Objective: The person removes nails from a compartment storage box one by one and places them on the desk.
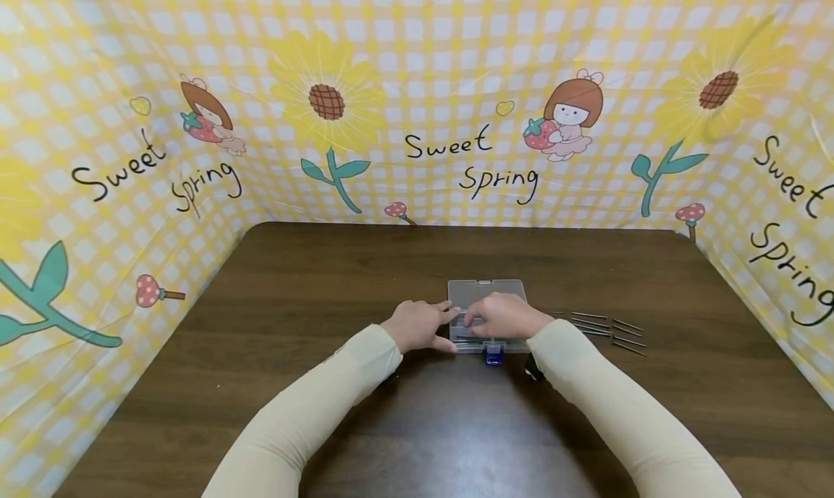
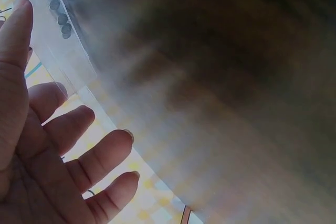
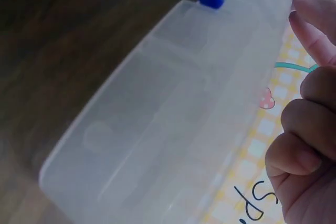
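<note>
A clear plastic box stands with its lid raised behind it and a blue latch at its front. My left hand rests at the box's left end, fingers spread and loosely straight. In the left wrist view, several round grey nail heads show through the box wall. Over the box reaches my right hand, fingertips low among its compartments. Its rear fingers are curled in the right wrist view; I cannot tell whether its fingertips hold anything.
Several loose nails lie on the brown table, right of the box. A yellow checked cloth with printed flowers walls in the table's back and sides.
</note>
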### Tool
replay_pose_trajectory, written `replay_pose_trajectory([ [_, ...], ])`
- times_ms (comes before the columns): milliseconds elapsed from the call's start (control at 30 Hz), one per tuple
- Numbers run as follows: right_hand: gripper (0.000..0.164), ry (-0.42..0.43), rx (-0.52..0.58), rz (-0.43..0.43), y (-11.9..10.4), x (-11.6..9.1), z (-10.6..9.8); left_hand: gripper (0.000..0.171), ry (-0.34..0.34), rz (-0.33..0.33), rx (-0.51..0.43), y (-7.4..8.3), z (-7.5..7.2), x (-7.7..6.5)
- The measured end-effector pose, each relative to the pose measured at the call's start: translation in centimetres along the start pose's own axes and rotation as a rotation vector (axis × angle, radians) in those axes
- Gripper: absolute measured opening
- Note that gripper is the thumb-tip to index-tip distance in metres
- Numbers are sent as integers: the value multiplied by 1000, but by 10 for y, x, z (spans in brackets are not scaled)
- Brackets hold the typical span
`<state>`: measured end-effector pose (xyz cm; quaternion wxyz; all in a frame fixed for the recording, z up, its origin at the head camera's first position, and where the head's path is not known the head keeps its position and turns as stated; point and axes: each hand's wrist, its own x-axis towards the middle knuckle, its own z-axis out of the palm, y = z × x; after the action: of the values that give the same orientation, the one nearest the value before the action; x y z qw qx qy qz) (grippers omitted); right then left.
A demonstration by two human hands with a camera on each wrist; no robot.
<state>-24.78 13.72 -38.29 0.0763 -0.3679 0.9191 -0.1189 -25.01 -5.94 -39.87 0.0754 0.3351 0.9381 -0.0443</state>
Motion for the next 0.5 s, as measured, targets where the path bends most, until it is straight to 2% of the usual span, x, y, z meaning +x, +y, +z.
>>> replay_pose_trajectory([
  [267,15,-64,-27,-17,-6,6,5,78,-6,9,18,0,1,-1],
  [500,18,-133,-109,-16,-9,11,6,78,-6,-1,12,0,1,0],
])
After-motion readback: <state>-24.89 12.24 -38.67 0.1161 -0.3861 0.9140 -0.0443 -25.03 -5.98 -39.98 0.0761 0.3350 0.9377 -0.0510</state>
